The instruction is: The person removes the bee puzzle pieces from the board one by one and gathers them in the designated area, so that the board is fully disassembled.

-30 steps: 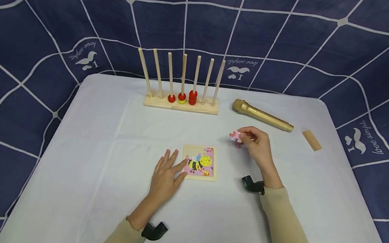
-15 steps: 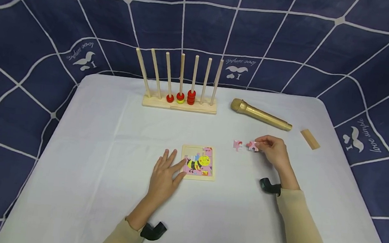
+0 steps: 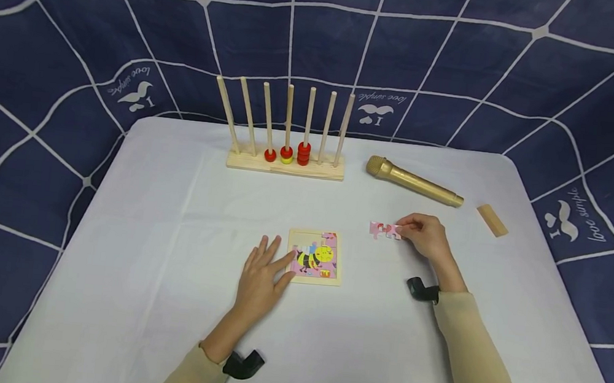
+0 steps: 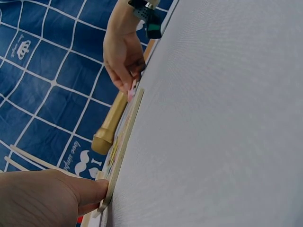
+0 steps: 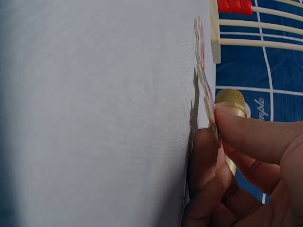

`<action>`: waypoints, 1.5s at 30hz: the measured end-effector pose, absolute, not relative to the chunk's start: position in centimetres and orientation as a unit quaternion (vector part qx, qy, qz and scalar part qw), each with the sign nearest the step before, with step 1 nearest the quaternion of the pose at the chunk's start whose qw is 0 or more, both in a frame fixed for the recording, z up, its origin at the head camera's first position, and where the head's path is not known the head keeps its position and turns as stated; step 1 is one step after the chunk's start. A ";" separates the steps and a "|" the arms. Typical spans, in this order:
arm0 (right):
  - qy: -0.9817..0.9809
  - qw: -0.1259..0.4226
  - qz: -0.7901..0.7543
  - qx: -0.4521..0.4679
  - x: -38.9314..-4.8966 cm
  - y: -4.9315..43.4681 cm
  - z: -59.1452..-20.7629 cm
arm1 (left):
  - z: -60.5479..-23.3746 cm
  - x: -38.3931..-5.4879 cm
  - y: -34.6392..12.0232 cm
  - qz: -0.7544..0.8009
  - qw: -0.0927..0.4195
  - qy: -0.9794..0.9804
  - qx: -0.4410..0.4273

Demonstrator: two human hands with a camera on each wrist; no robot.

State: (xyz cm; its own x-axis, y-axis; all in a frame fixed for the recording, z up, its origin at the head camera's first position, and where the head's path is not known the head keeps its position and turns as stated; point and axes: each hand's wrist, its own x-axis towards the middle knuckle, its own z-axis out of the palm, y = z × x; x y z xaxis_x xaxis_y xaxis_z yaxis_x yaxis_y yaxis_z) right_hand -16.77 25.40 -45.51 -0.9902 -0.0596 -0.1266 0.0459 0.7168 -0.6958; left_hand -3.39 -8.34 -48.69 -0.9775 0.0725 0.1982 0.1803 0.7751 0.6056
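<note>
A square wooden puzzle tray [image 3: 313,280] with a bee picture lies mid-table, its upper left part showing bare wood. On its left edge rests my left hand [image 3: 263,281], fingers spread and nearly straight; the left wrist view shows the thumb [image 4: 92,190] against the tray's rim. To the right of the tray my right hand [image 3: 427,237] pinches a pink puzzle piece [image 3: 394,231] between thumb and fingers. That piece meets a second pink piece [image 3: 374,229] at its left. In the right wrist view the held end is tilted up off the cloth.
Behind the tray stands a wooden peg rack [image 3: 287,168] with red and yellow beads on some pegs. A gold microphone [image 3: 416,182] lies behind my right hand, and a flat brown strip [image 3: 492,220] lies farther right. Dark blue gridded cloth [image 3: 321,45] hangs at the back.
My right hand moved right and toward me with its piece, uncovering the second piece, then shifted slightly left until the two pieces met. My left hand stayed on the tray.
</note>
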 end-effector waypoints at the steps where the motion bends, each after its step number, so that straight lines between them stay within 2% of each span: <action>1: 0.926 0.067 -0.372 -0.005 -16.8 25.3 -45.5 | -48.7 -3.4 -8.3 -0.328 0.082 -0.939 -0.067; 16: 0.941 0.041 -0.335 -0.020 -17.0 24.9 -45.8 | -48.7 -3.4 -8.3 -0.328 0.082 -0.939 -0.069; 24: 0.925 -0.015 -0.379 -0.028 -16.1 23.5 -45.0 | -48.6 -3.4 -8.3 -0.328 0.074 -0.939 -0.066; 33: 0.885 0.039 -0.456 -0.090 -14.4 18.2 -44.8 | -48.6 -3.4 -8.3 -0.331 0.075 -0.938 -0.065; 45: 0.856 0.065 -0.492 -0.143 -13.5 13.9 -46.0 | -48.6 -3.3 -8.4 -0.325 0.077 -0.940 -0.071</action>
